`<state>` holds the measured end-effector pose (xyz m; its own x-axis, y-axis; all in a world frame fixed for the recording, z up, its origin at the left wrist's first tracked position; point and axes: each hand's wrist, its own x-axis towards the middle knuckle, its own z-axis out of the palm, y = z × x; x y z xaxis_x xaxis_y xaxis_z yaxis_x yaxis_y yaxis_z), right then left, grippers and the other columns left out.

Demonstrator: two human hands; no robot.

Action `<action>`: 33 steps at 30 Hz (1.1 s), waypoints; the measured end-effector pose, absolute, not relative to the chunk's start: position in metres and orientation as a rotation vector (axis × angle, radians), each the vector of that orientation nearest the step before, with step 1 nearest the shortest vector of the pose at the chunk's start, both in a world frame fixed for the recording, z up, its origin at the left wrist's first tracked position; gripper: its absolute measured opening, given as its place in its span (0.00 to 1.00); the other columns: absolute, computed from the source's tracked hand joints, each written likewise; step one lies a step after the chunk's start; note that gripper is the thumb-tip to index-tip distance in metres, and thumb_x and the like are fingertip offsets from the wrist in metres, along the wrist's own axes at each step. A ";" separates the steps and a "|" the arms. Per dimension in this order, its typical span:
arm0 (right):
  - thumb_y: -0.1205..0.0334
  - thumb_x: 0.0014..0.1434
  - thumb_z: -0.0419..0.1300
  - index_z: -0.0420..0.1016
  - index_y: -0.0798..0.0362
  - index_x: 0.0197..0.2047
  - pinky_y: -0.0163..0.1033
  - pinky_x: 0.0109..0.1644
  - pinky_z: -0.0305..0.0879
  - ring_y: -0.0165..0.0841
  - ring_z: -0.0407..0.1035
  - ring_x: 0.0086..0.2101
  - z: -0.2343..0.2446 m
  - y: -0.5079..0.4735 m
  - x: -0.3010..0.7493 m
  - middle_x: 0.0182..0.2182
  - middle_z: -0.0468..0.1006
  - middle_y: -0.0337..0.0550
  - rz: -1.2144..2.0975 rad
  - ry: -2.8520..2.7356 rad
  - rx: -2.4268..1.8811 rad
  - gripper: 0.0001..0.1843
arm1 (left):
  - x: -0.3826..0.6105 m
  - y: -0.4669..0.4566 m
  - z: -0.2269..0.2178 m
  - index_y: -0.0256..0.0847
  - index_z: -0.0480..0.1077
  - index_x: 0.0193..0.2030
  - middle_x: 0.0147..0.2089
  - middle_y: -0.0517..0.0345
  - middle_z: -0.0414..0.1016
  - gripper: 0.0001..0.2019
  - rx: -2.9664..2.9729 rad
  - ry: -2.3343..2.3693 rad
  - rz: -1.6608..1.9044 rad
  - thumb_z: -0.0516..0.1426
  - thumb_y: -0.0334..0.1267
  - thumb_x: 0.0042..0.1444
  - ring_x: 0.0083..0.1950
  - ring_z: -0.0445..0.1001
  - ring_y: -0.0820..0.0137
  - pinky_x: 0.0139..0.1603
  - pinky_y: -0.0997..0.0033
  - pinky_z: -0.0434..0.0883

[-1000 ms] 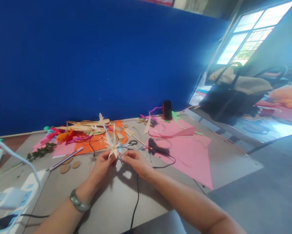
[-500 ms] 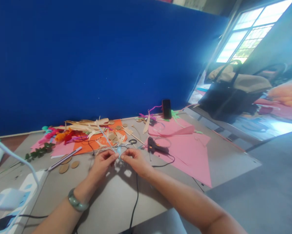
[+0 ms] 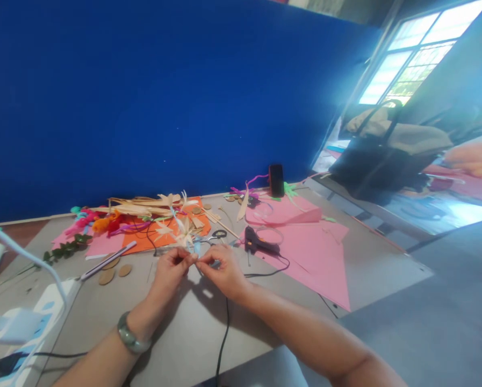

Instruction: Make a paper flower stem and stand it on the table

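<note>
My left hand (image 3: 177,267) and my right hand (image 3: 221,271) meet over the middle of the table, thumbs and forefingers pinched together. Between the fingertips is a pale blue strip (image 3: 196,248), thin and ribbon-like; its exact kind is unclear. Cream, petal-like flowers of dried husk (image 3: 183,232) stick up just beyond my left fingers and seem to belong to the same bunch. Fingers hide its lower end. Scissors (image 3: 218,234) with dark handles lie right behind my hands. A black hot glue gun (image 3: 260,243) rests to the right of my right hand.
Pink sheets (image 3: 309,252) cover the right of the table. Orange paper (image 3: 138,243) lies under dried husk strips (image 3: 144,207) at the back. Wooden discs (image 3: 107,276) and a pen (image 3: 108,260) sit left, near a power strip (image 3: 49,317). A dark cable (image 3: 223,344) runs toward me.
The cream flowers have swung into view above my left fingers, and the long pale blue stem has turned. Both hands remain close together in nearly the same place.
</note>
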<state>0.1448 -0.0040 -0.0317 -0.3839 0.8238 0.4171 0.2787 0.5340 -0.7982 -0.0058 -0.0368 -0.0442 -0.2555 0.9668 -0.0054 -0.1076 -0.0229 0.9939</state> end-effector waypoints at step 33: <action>0.57 0.46 0.67 0.75 0.56 0.25 0.35 0.36 0.62 0.27 0.65 0.26 -0.033 0.006 0.147 0.23 0.75 0.37 1.538 -1.447 -0.939 0.10 | -0.005 -0.038 -0.041 0.38 0.77 0.33 0.25 0.57 0.73 0.10 0.881 1.067 1.415 0.64 0.43 0.48 0.28 0.70 0.72 0.31 0.73 0.69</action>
